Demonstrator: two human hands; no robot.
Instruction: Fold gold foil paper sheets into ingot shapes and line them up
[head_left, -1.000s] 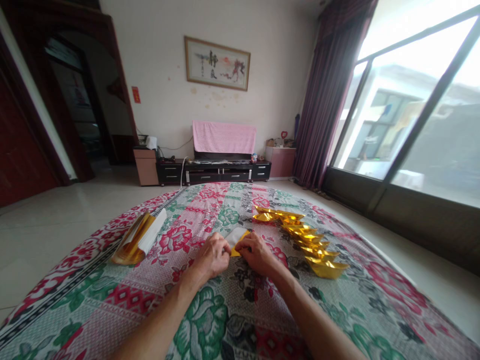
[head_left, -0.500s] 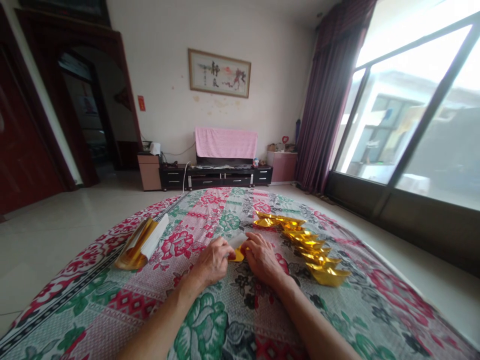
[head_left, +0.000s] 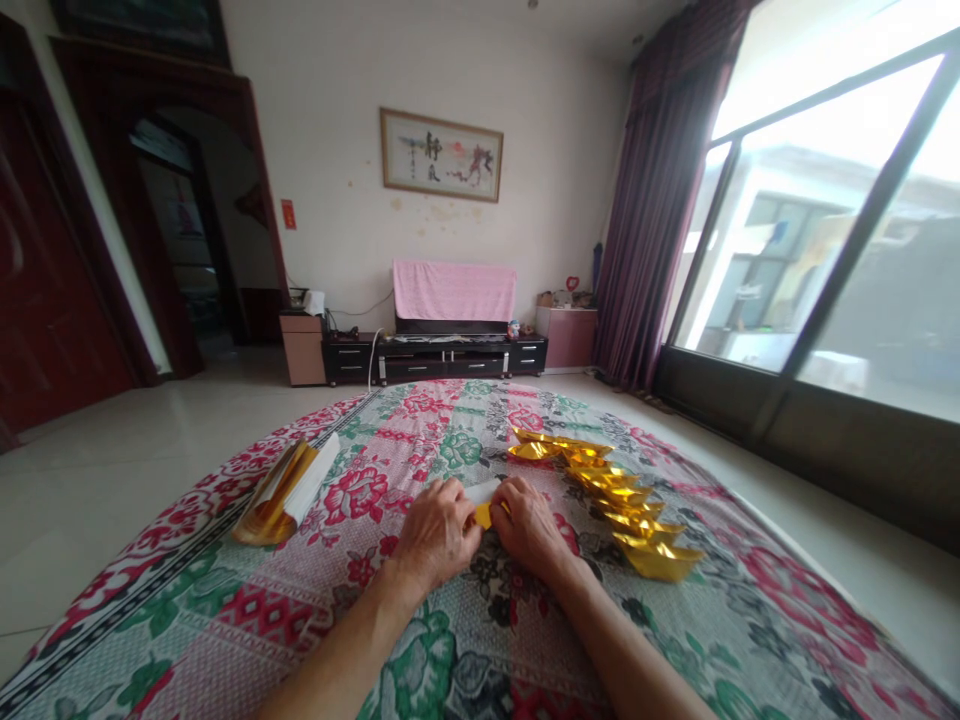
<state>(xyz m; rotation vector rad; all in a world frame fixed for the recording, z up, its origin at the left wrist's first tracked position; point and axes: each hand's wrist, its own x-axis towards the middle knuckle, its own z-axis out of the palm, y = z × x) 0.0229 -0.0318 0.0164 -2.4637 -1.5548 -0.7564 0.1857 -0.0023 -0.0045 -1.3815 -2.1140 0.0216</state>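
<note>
A small sheet of gold foil paper with a white back lies between my two hands, partly folded. My left hand has its fingers curled on the sheet's left side. On its right side, the bent fingers of my right hand pinch the paper; both hands cover much of it. To the right, several folded gold paper ingots stand in a slanting row. Over on the left rests a loosely curled stack of gold and white paper sheets.
A flowered cloth covers the round table. Beyond it, a low black cabinet holds a screen draped with a pink cloth. Windows and a purple curtain are at the right, a doorway at the left.
My left hand has shifted a little right, closer to my right hand, and less of the paper shows. The view has tilted slightly.
</note>
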